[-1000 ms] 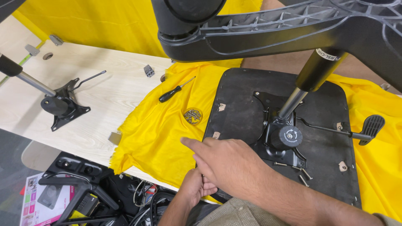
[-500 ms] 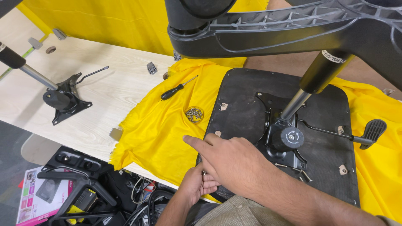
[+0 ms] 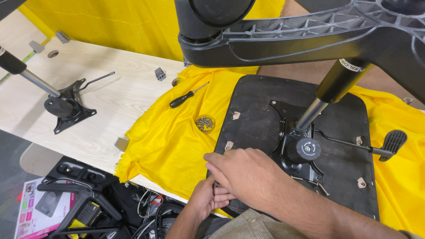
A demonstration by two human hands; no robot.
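A pale wooden worktable (image 3: 88, 132) stretched across the scene, half covered by a yellow cloth (image 3: 177, 137) that also hung behind it. On the cloth lay the upturned black seat pan of an office chair (image 3: 256, 119), its underside facing up, with a black star-shaped chair base (image 3: 310, 31) looming across the top of the view on a gas lift column (image 3: 327, 93) that rose from the tilt mechanism (image 3: 301, 152) bolted to the middle of the pan. A lever with a flat black paddle handle (image 3: 393, 140) stuck out from that mechanism toward the right. Farther left on the bare table stood a second, separate tilt mechanism (image 3: 66, 108) with its own gas cylinder leaning away toward the table edge. Below the table's near edge sat a jumble of black chair parts and cables (image 3: 88, 199) beside a pink printed box (image 3: 33, 208). The person's right hand (image 3: 248, 175) rested palm down on the near-left corner of the seat pan, fingers loosely together and curled over the edge. The left hand (image 3: 210, 197) came up from beneath that same edge, fingers curled against it; whether they pinched anything could not be told. A black-handled screwdriver (image 3: 186, 97) lay untouched on the cloth, well apart from both hands, with a small round gold-coloured emblem (image 3: 205, 123) on the cloth between it and the pan.
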